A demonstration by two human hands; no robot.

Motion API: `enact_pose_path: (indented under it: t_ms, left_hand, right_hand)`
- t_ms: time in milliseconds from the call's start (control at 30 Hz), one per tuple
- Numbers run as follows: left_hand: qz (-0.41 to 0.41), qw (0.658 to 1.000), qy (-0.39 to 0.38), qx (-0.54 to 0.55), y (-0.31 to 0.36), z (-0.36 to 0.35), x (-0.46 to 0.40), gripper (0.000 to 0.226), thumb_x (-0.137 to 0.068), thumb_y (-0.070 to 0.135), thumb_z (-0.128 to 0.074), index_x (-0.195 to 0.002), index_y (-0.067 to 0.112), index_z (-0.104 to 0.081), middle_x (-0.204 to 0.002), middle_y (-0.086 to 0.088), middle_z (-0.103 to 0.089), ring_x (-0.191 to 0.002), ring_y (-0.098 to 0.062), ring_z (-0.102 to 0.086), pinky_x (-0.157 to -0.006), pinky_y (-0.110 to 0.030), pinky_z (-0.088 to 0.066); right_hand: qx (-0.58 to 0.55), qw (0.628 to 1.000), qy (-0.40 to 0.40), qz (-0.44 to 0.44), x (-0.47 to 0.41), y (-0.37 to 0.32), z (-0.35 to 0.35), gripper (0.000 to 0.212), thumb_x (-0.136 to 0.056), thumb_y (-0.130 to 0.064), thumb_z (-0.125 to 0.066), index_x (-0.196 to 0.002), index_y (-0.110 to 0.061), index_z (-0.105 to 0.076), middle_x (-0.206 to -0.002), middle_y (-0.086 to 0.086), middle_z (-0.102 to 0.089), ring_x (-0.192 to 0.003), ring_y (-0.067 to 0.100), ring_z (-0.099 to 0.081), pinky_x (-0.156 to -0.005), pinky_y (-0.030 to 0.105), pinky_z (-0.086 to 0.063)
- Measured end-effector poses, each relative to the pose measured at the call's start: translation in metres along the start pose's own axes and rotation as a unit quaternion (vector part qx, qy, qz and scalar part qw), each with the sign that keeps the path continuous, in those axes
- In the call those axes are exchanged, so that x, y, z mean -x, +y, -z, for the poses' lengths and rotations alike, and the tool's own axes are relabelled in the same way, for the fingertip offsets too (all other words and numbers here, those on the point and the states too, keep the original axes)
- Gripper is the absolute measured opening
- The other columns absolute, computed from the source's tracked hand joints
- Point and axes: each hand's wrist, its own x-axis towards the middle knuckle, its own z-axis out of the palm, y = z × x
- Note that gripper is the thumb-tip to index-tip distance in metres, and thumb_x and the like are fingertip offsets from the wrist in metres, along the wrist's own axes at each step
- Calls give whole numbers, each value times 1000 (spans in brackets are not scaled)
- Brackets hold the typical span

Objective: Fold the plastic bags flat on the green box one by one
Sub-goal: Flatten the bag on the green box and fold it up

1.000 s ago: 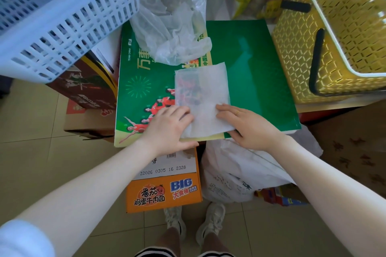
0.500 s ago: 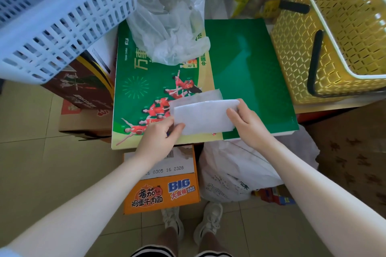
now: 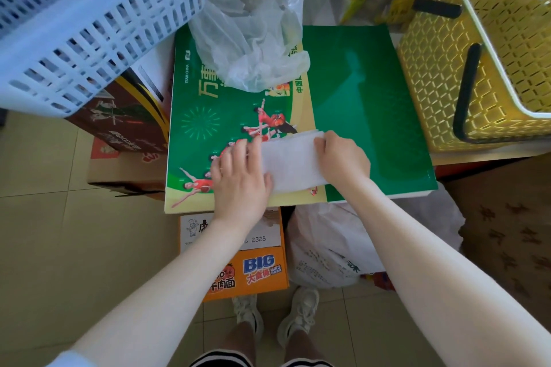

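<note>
A tiled floor runs under stacked cartons; the green box (image 3: 363,116) tops the stack. Beyond the fingers a crumpled bag (image 3: 250,36) waits at its far edge. Between the hands lies the folded bag (image 3: 290,162), long axis left to right. The left hand (image 3: 238,176) presses its end with straight fingers; the right hand (image 3: 343,158) curls on the other end, equally near.

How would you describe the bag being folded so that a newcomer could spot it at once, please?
Find the green box between the baskets. At its near edge lies the folded bag, a flat white strip under both hands. The crumpled bag at the far edge is loose and see-through.
</note>
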Motion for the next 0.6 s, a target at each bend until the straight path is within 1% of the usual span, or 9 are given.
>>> enact_pose_path:
  t_ms: [67, 133, 200, 300, 333, 400, 467, 533, 600]
  left_hand:
    - [-130, 991, 3, -35, 4, -3, -7, 46, -79, 4, -40, -125, 5, -44, -136, -18, -36, -121, -36, -38, -101, -48, -22]
    - [-190, 979, -73, -23, 8, -4, -15, 50, -79, 7, -26, -120, 1, -53, -138, -20, -42, -127, -35, -40, -110, -43, -13]
    - [-181, 972, -150, 6, 8, -3, -18, 58, -85, 23, -18, -126, -1, -51, -140, -18, -43, -132, -31, -38, -113, -33, -6]
    - [-144, 974, -174, -1, -1, -6, -16, 73, -88, 49, -8, -139, 3, -34, -152, -10, -23, -141, -22, -19, -112, -28, 3]
    - [-130, 977, -170, -3, -3, -7, -14, 73, -88, 51, -11, -137, 3, -36, -152, -11, -23, -141, -22, -19, -112, -30, 1]
    - [-119, 979, -166, -26, -5, -10, -8, 68, -89, 48, -22, -131, -1, -44, -146, -16, -33, -136, -28, -31, -112, -37, -11]
    - [-106, 981, -155, -55, -6, -12, -4, 64, -89, 43, -29, -131, -2, -45, -141, -19, -40, -131, -32, -39, -112, -37, -19]
    - [-100, 981, -153, -62, -9, -9, -1, 66, -89, 44, -28, -136, 0, -39, -143, -18, -37, -132, -32, -37, -112, -36, -13]
    - [-102, 978, -171, -65, -10, -3, -2, 72, -88, 50, -18, -143, 4, -25, -151, -15, -22, -139, -28, -22, -114, -34, -1]
  right_hand:
    - [22, 1000, -2, -3, -4, -3, -1, 24, -100, -27, -23, -90, -10, -37, -97, 17, -59, -77, 31, -45, -63, 33, -33]
    - [48, 999, 2, 3, -5, -5, -1, 25, -100, -27, -23, -93, -10, -40, -100, 17, -60, -78, 31, -47, -64, 33, -33]
    - [76, 997, 10, 14, -5, -7, -3, 29, -100, -27, -22, -100, -8, -43, -101, 17, -61, -85, 34, -54, -63, 33, -34]
    - [105, 993, 40, 26, -5, -7, -9, 32, -101, -28, -21, -105, -5, -44, -99, 17, -63, -89, 36, -60, -60, 31, -33]
    - [110, 992, 56, 29, -5, -6, -12, 32, -101, -28, -22, -105, -5, -44, -97, 17, -64, -87, 36, -61, -58, 31, -32]
    - [120, 988, 88, 37, -2, -4, -17, 33, -101, -30, -24, -102, -5, -45, -93, 17, -65, -84, 36, -62, -54, 29, -28]
    - [124, 986, 106, 24, 1, -2, -19, 34, -100, -33, -26, -101, -5, -45, -91, 16, -65, -81, 36, -63, -52, 28, -25]
    - [109, 988, 106, -20, 2, 0, -16, 35, -100, -37, -28, -102, -5, -43, -92, 16, -64, -81, 35, -62, -52, 28, -25]
    - [90, 989, 106, -50, 1, -2, -10, 31, -99, -32, -33, -108, -4, -43, -99, 16, -63, -87, 35, -60, -57, 32, -31]
